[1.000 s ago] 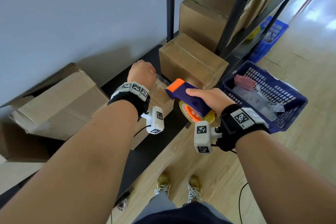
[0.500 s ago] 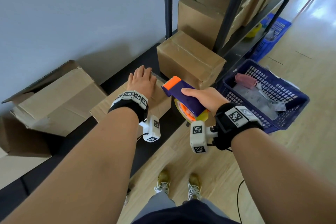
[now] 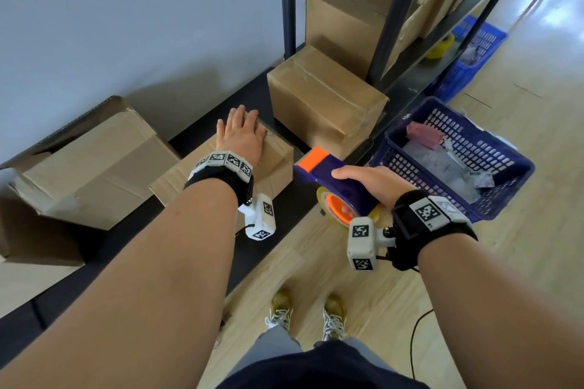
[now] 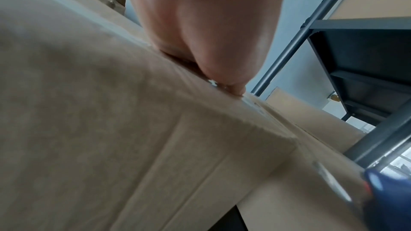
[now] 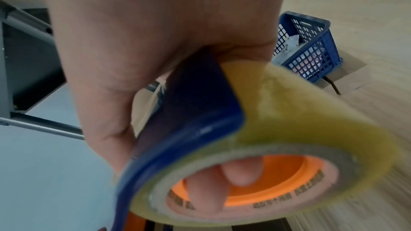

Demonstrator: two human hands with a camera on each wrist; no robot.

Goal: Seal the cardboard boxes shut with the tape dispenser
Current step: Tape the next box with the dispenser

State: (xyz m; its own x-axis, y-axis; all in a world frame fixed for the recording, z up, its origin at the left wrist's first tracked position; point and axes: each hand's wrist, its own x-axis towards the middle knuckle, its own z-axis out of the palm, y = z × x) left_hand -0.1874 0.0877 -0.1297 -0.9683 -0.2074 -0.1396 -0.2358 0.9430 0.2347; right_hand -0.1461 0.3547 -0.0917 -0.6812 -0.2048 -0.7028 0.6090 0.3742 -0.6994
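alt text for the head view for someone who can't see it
Seen from above, a left hand presses flat on a small cardboard box on a low black shelf while the right hand grips a blue-and-orange tape dispenser beside it.

We see a blue plastic basket (image 3: 455,164) on the pale wooden floor (image 3: 521,262), just beside the dark shelf base (image 3: 284,221) — inside it lie a pink packet (image 3: 423,133) and some clear plastic bags. A second blue basket (image 3: 471,57) sits farther along, near a yellow tape roll (image 3: 441,48). Dark metal uprights (image 3: 395,9) rise against a grey wall (image 3: 126,25). Below, we make out a pair of gold-toned shoes (image 3: 279,309) — and a black cable (image 3: 414,344) across the floor.
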